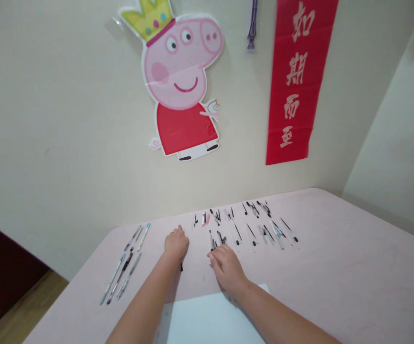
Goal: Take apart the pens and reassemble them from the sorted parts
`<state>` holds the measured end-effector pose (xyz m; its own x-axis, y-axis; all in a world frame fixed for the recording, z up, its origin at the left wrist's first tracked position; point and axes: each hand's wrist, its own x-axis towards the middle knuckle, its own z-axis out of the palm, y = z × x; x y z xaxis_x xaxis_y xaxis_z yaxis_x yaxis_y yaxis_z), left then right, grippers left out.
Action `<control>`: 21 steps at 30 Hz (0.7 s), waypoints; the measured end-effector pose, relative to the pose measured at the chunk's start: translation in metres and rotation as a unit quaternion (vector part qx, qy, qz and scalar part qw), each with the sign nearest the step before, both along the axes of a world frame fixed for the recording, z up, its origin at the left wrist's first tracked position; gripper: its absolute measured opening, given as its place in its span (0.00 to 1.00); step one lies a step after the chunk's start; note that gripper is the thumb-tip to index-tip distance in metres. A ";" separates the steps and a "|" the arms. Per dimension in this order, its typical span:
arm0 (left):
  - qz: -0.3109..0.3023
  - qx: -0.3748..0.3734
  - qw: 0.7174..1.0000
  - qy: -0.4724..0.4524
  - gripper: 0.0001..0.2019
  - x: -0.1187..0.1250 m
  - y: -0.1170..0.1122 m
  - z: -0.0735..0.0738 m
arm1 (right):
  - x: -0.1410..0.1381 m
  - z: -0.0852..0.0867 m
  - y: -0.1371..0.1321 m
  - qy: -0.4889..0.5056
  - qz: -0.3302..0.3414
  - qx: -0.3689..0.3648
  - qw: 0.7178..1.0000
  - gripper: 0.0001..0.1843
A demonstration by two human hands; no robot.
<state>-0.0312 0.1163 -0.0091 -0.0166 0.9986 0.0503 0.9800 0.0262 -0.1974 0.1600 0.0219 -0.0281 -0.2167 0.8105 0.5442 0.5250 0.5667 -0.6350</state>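
Observation:
My left hand [176, 245] is closed low over the pink table, left of the rows of pen parts. The dark end of a slim pen [181, 266] shows below it; the rest is hidden by the hand. My right hand [228, 268] has its fingers drawn together just in front of some dark pen parts [212, 240]; what they grip, if anything, is hidden. Beyond it lie two rows of taken-apart pens, with dark refills [238, 232], caps and clear barrels. At the left are several whole pens [124, 271] in two groups.
A white sheet [210, 320] lies at the near edge between my forearms. The pink table [335, 272] meets a pale wall [67, 119] at the back. On the wall are a cartoon pig cutout [187, 126] and a red paper banner [294, 95].

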 end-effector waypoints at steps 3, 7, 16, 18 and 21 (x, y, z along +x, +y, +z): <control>-0.006 -0.002 1.000 -0.002 0.28 -0.004 0.020 0.000 | -0.001 0.000 0.001 -0.001 -0.001 -0.006 1.000 0.14; -0.014 -0.008 1.000 -0.009 0.29 -0.007 0.044 0.000 | -0.001 0.001 0.002 0.003 0.000 -0.012 1.000 0.14; -0.041 -0.019 0.998 -0.038 0.28 -0.012 0.070 0.001 | -0.001 0.002 0.004 0.023 -0.004 -0.015 1.000 0.14; -0.042 -0.019 0.998 -0.045 0.27 -0.013 0.071 0.000 | -0.001 0.002 0.004 0.028 -0.005 -0.016 0.999 0.14; -0.039 -0.015 0.997 -0.058 0.27 -0.014 0.071 -0.001 | 0.000 0.002 0.004 0.030 -0.003 -0.022 0.999 0.14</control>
